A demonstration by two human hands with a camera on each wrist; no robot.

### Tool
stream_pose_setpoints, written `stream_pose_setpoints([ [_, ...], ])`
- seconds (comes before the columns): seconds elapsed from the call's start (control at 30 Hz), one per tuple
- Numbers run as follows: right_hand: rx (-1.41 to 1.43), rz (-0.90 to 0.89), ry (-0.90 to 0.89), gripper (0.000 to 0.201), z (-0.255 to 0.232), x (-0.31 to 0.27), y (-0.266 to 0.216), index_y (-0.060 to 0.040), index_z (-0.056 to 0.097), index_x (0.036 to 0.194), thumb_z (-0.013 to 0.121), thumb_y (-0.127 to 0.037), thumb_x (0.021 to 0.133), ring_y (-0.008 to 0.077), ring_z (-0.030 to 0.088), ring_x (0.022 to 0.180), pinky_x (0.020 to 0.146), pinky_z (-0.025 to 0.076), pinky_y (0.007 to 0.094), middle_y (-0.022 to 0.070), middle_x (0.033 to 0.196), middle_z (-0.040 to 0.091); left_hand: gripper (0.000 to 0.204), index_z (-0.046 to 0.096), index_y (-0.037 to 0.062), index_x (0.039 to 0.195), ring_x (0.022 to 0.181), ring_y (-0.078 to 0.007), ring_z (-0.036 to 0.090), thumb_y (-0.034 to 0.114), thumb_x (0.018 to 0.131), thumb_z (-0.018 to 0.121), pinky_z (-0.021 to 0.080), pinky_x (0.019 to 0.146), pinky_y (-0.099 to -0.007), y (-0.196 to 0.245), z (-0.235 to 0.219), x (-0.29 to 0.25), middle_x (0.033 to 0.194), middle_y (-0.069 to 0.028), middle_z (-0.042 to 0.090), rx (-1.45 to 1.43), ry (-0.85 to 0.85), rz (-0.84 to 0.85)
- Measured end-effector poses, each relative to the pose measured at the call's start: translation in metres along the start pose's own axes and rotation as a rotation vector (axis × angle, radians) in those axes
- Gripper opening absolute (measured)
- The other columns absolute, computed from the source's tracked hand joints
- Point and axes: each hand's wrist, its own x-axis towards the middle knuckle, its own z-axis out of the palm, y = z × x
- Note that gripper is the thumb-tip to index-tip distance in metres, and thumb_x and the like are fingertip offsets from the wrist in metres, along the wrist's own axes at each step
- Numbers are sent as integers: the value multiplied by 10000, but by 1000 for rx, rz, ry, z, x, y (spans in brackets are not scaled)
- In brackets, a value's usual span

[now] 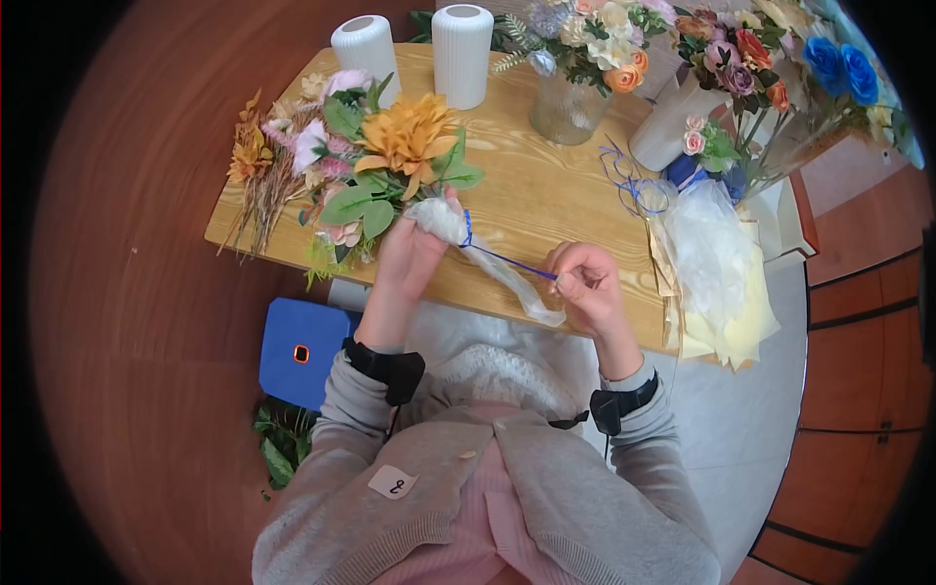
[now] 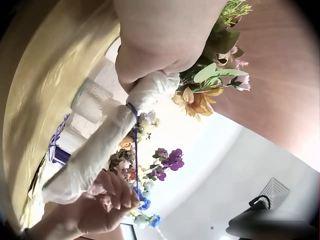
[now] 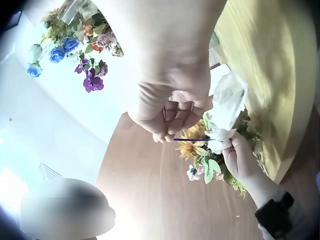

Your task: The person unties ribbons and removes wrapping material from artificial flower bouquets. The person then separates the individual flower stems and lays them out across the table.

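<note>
Your left hand (image 1: 414,255) clamps the wrapped stems of the bouquet (image 1: 390,156) at the near edge of the surface (image 1: 546,195). Your right hand (image 1: 585,288) pinches the blue ribbon (image 1: 507,261), pulled taut toward 4 o'clock. One turn looks wound; I judge the knot remains. The bouquet's long axis runs from blooms at 11 o'clock to stems at 5.

stems hidden under white wrap (image 1: 444,222), blue flowers (image 1: 838,66) cut off

The table (image 1: 546,195) is pale wood with a visible grain and a smooth, satin finish. Thin, crinkled white paper wrap (image 1: 487,255) covers the bouquet (image 1: 390,161) stems, bound with glossy blue ribbon (image 1: 507,260). At the upper middle stand two ribbed matt white vases (image 1: 414,49) and a clear glass vase (image 1: 565,112).
</note>
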Motion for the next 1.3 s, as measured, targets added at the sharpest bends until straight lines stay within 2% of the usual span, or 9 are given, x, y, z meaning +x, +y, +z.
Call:
stream_pose_setpoints([
  [0.07,151,0,-60,138,-6,6,5,-10,570,859,641,-128,857,81,522,736,648,416,211,43,815,570,383,327,-74,1294,1190,-266,462,129,970,301,389,1017,-386,0,-2,2,1307,-185,439,-85,-283,-72],
  [0.13,303,-1,-120,160,-12,6,1,-10,575,866,640,-155,861,86,524,732,649,415,209,52,829,575,388,327,-43,1311,1180,-265,474,147,974,308,389,1016,-390,-2,8,-1,1300,-181,449,-60,-140,-59],
  [0.23,-309,255,36,172,-16,9,-16,-1,588,900,621,-167,873,118,539,739,660,431,237,64,848,587,390,326,-19,1326,1179,-273,482,151,975,312,396,1010,-401,0,19,-3,1293,-187,460,55,30,13],
  [0.33,-497,1,453,147,-3,27,-14,-11,607,928,607,-149,875,142,556,749,656,442,254,63,838,602,385,323,-30,1324,1186,-292,484,129,974,308,412,997,-416,-1,19,-4,1286,-205,463,205,48,52],
  [0.6,-1237,-390,-245,174,17,45,-6,-66,658,870,666,-64,696,232,575,768,693,447,336,54,829,617,376,324,-63,1306,1132,-319,531,119,978,329,449,959,-425,-15,36,-10,1268,-227,468,327,13,80],
  [0.93,-1288,-506,-335,211,7,45,3,-61,645,891,677,-74,683,224,579,739,675,436,338,36,790,610,367,338,-77,1286,1124,-315,537,104,965,339,460,946,-412,-18,36,-11,1229,-238,497,351,54,-16],
  [1.03,-1156,-387,-50,168,-7,38,20,-49,634,895,671,-62,731,218,590,715,668,454,325,55,785,613,366,348,-75,1280,1119,-307,541,97,957,337,459,947,-402,-13,31,-9,1214,-249,507,282,58,-34],
  [1.1,-596,166,316,134,-16,33,31,-41,630,899,659,-61,770,203,604,713,669,471,303,75,789,617,366,351,-74,1278,1117,-305,542,96,954,335,457,949,-397,-10,30,-8,1206,-255,511,234,47,-54],
  [1.3,-916,-152,-18,178,17,42,-6,-32,630,932,675,-58,761,211,614,736,675,481,307,86,804,614,372,346,-64,1286,1124,-299,537,127,967,331,454,955,-388,-13,31,-7,1223,-237,510,227,2,-60],
])
